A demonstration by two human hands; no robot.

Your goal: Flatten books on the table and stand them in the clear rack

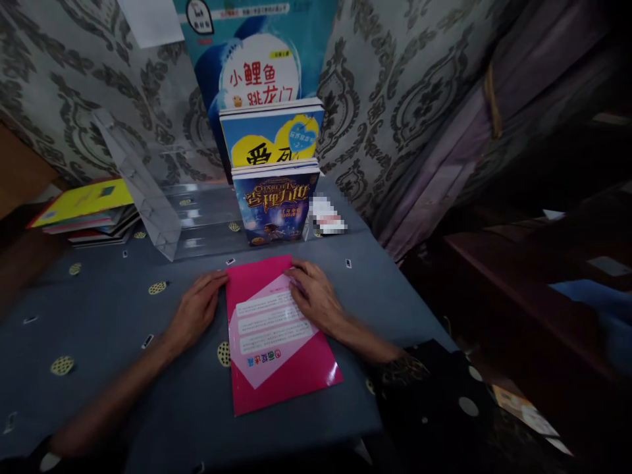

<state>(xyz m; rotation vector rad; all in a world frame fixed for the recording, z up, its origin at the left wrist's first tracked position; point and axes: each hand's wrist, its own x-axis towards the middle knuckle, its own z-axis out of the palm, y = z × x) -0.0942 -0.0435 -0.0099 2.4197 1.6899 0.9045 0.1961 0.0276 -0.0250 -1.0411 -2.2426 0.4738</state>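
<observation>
A pink book (pixel 291 372) lies flat on the blue-grey tablecloth (pixel 123 368) in front of me. My left hand (pixel 195 311) rests flat beside the book's left edge, fingers stretched out and touching that edge. My right hand (pixel 316 296) lies on the book's upper right part, fingers spread over the cover. Neither hand grips anything. Just beyond the pink book stands a dark blue book (pixel 276 205) upright, with a yellow and blue book (pixel 271 135) and a taller light blue book (pixel 257 52) stepped up behind it.
A clear acrylic stand (pixel 158 197) sits left of the upright books. A stack of flat books (pixel 89 210) lies at the far left. Small cards (pixel 328 217) lie right of the standing books. The table's right edge drops off by dark furniture (pixel 518 263). Patterned wallpaper (pixel 395 99) backs the table.
</observation>
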